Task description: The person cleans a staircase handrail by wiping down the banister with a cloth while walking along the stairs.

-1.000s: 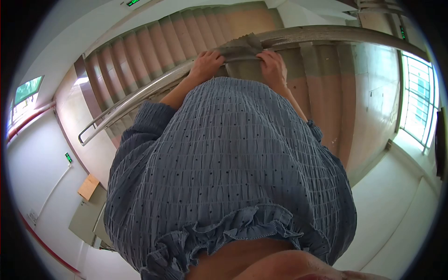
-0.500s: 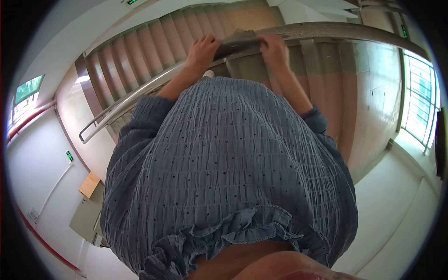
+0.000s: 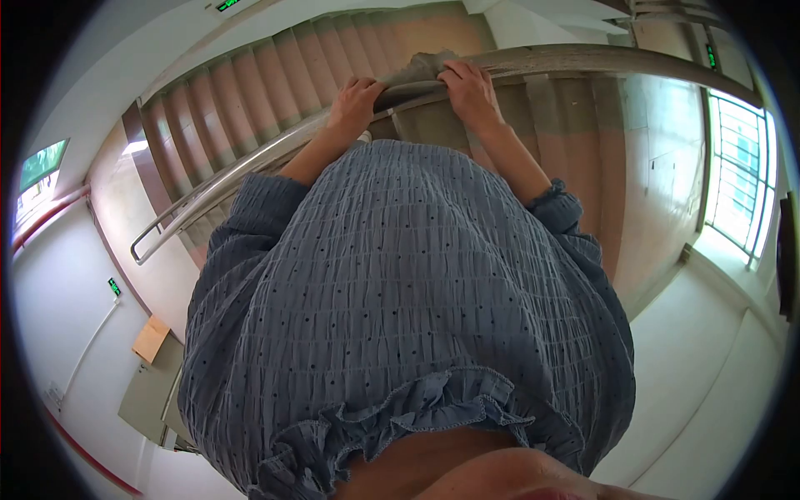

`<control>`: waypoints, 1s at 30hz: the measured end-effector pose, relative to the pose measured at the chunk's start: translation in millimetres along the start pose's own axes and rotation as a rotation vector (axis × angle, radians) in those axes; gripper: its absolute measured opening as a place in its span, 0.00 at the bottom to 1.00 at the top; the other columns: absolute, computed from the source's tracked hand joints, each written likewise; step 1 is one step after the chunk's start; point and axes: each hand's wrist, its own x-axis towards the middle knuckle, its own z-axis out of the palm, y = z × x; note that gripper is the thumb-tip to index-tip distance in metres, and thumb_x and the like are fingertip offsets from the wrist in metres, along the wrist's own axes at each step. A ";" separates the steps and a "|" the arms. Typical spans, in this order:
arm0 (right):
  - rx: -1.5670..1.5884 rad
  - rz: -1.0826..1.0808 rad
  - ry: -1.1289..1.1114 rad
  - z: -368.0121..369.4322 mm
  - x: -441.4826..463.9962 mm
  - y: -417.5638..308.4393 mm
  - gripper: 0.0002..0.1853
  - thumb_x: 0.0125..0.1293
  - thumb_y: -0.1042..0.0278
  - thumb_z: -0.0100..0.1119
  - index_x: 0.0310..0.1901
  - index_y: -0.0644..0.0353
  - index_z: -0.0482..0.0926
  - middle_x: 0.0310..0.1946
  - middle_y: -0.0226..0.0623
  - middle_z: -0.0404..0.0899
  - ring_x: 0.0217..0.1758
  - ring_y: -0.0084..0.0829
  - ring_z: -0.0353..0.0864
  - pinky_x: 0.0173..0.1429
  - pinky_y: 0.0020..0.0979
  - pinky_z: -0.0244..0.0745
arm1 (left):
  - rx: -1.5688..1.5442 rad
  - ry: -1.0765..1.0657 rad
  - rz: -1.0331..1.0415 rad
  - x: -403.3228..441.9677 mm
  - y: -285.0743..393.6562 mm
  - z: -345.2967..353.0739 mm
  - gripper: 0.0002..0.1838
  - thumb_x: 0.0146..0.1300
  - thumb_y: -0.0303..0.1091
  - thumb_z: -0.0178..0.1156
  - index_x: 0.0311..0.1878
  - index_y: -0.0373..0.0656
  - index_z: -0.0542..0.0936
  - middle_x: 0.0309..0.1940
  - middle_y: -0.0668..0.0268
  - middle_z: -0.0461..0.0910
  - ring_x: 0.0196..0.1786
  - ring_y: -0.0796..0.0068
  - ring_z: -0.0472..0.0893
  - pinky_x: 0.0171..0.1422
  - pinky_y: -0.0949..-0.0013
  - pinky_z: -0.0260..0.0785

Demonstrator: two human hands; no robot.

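Note:
A metal handrail [image 3: 575, 58] curves across the top of the head view. Draped over it is a crumpled grey cloth [image 3: 431, 65], with its far edge bunched up above the rail. My left hand [image 3: 355, 106] closes on the cloth's left end, fingers curled over the rail. At the right end, my right hand [image 3: 469, 92] pinches the cloth between thumb and fingers. The cloth's underside and part of the rail beneath it are hidden.
Stairs [image 3: 242, 92] lie beyond the rail, and more steps [image 3: 575, 150] are on its near right side. The rail's looped end [image 3: 143, 250] juts out at left. A barred window [image 3: 740, 175] is at right; a cabinet [image 3: 150, 400] stands lower left.
My right hand has shifted slightly left, closer to my left hand. The cloth now bunches higher above the rail. The whole view has drifted slightly left.

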 end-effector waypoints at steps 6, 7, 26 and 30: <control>-0.060 0.104 -0.074 -38.8 21.2 64.3 0.10 0.63 0.71 0.59 0.45 0.52 0.84 0.50 0.33 0.83 0.61 0.37 0.77 0.63 0.47 0.70 | -0.070 0.098 0.219 65.0 36.5 17.9 0.17 0.61 0.24 0.55 0.53 0.46 0.82 0.51 0.63 0.81 0.58 0.56 0.77 0.61 0.59 0.74; -0.086 0.146 -0.032 -49.1 22.2 73.1 0.10 0.62 0.71 0.59 0.45 0.51 0.84 0.50 0.33 0.83 0.61 0.37 0.77 0.64 0.47 0.70 | -0.071 0.097 0.221 72.8 42.8 16.8 0.17 0.61 0.24 0.55 0.53 0.46 0.82 0.51 0.63 0.81 0.58 0.56 0.77 0.61 0.59 0.74; -0.077 0.185 0.069 -32.7 -0.6 60.8 0.13 0.65 0.72 0.54 0.48 0.51 0.84 0.43 0.35 0.86 0.54 0.40 0.81 0.61 0.45 0.69 | -0.183 0.054 0.116 65.3 47.7 9.6 0.13 0.64 0.25 0.55 0.48 0.46 0.85 0.45 0.61 0.82 0.51 0.54 0.82 0.54 0.54 0.76; 0.046 0.003 -0.010 0.6 -28.6 38.9 0.12 0.64 0.70 0.55 0.47 0.51 0.85 0.42 0.34 0.86 0.53 0.40 0.81 0.60 0.45 0.71 | -0.137 -0.042 -0.156 35.3 22.3 17.7 0.14 0.64 0.25 0.56 0.49 0.47 0.85 0.47 0.60 0.82 0.52 0.53 0.82 0.55 0.54 0.76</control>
